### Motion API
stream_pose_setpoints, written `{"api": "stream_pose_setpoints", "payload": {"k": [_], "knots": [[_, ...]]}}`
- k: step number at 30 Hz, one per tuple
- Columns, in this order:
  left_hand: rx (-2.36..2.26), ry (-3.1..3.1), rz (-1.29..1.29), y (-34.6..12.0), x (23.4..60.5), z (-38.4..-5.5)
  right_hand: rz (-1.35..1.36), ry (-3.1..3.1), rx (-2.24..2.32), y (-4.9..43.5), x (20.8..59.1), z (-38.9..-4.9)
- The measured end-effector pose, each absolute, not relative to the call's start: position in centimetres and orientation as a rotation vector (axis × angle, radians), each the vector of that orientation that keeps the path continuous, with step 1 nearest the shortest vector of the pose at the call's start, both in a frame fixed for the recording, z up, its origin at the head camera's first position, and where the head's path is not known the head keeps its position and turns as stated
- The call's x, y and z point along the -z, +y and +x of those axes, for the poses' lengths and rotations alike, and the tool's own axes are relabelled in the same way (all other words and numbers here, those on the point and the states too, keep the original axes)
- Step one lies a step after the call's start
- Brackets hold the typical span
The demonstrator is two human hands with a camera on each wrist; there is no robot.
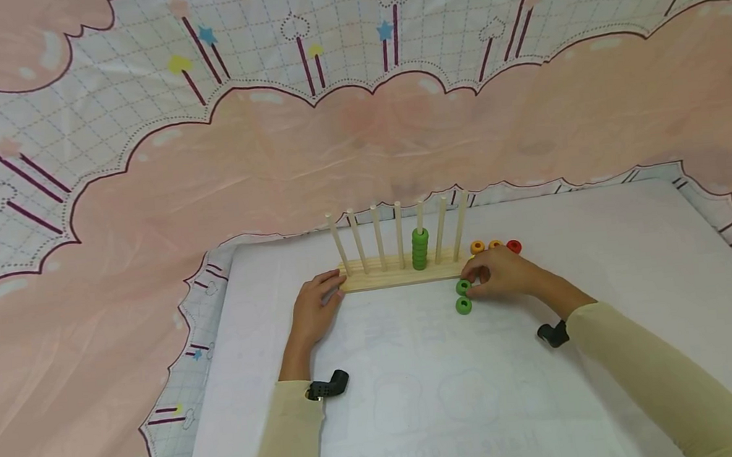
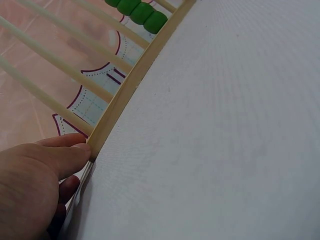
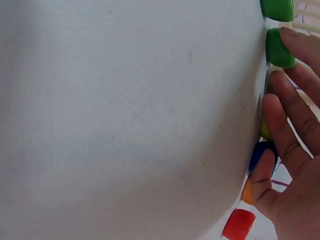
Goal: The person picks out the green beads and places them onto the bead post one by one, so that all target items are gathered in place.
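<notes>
A wooden peg rack (image 1: 403, 275) stands upright with several thin pegs. One peg carries a stack of green beads (image 1: 420, 249). My left hand (image 1: 313, 309) holds the rack's left end, its fingertips at the corner of the base (image 2: 117, 102). To the right of the rack, my right hand (image 1: 500, 272) pinches a green bead (image 3: 281, 48) between thumb and finger, low over the white table. Another green bead (image 1: 463, 305) lies just in front of it. The other fingers of that hand spread past the beads behind.
Behind the right hand lie orange beads (image 1: 477, 247), a red bead (image 1: 514, 246) and a blue bead (image 3: 262, 155), partly covered by the fingers. A white sheet covers the table (image 1: 432, 389). Pink patterned cloth (image 1: 358, 138) hangs behind its far edge.
</notes>
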State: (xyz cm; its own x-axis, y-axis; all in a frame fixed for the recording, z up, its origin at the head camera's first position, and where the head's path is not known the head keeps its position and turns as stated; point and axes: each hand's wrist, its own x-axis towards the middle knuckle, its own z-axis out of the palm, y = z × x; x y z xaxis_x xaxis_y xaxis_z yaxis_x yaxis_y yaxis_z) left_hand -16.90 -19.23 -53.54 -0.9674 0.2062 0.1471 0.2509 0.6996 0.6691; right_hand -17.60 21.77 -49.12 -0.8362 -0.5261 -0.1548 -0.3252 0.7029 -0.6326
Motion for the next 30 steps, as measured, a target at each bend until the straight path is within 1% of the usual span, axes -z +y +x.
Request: {"api": "stream_pose_setpoints", "payload": {"k": [13, 24, 30], "knots": [[1.144, -2.832, -0.39, -19.3, 53.5, -16.9, -0.598, 2.605, 0.836, 22.3, 48.6, -17.7], [1.14, -2.843, -0.379, -19.3, 53.6, -17.0, -0.714, 2.659, 0.893, 23.3, 46.6, -18.1], [1.136, -2.842, -0.386, -19.3, 53.7, -17.0, -0.768, 2.703, 0.905, 24.0, 44.5, -18.5]]}}
